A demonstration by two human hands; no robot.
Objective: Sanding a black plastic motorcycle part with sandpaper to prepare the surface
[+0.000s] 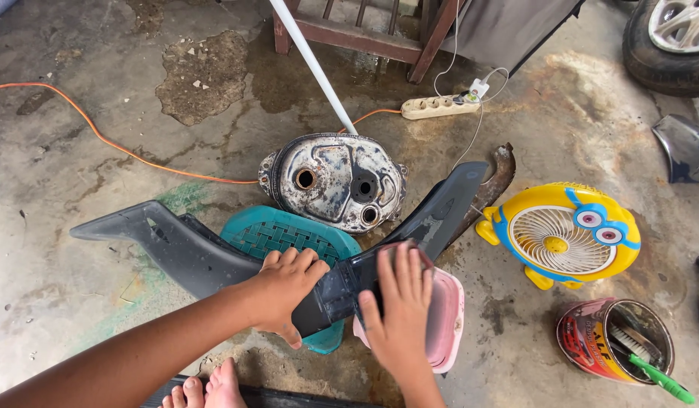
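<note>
Long curved plastic panel (213, 257): dark grey, matte. 
Plastic stool (285, 234) under it: teal, woven lattice pattern. 
Second plastic stool (446, 317): pale pink. 
Metal tank (334, 181): white, rust-blotched. 
Small cartoon-faced fan (561, 234): yellow, blue band, white grille. 
Cable on floor (100, 136): orange.

Under both hands lies a matt dark-grey plastic panel (213, 253) on a woven-textured teal plastic stool (285, 234), beyond them a scuffed, rusty metal tank (334, 181), all on rough, stained concrete floor (77, 151).
</note>
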